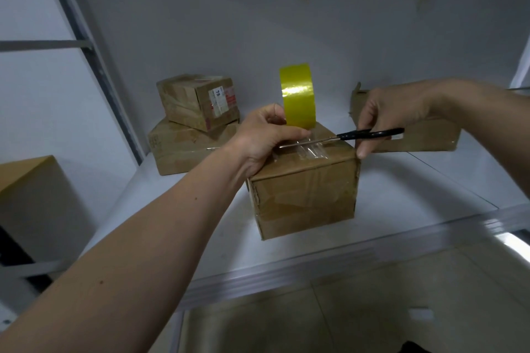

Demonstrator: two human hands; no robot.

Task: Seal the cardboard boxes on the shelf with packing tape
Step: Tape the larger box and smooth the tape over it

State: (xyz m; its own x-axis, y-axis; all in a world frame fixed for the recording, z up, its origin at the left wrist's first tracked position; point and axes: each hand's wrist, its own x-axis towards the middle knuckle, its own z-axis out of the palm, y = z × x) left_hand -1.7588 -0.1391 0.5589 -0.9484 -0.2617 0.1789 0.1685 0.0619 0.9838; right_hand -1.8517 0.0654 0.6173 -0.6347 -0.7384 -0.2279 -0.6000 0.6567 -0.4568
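A brown cardboard box [304, 198] stands near the front of the white shelf [430, 180]. A yellow roll of packing tape [297, 94] stands upright on the box's far top edge, and a clear strip of tape [311, 149] runs from it across the lid. My left hand [266, 135] grips the roll's near side and holds the strip down on the box top. My right hand [395, 114] holds black-handled scissors [370, 135], whose blades lie across the strip just in front of the left fingers.
Two taped boxes are stacked at the back left, a small one [198, 100] on a flat one [183, 152]. Another cardboard box [430, 135] lies at the back right behind my right hand. A brown box [31, 195] sits lower left. A metal upright [94, 60] frames the shelf's left.
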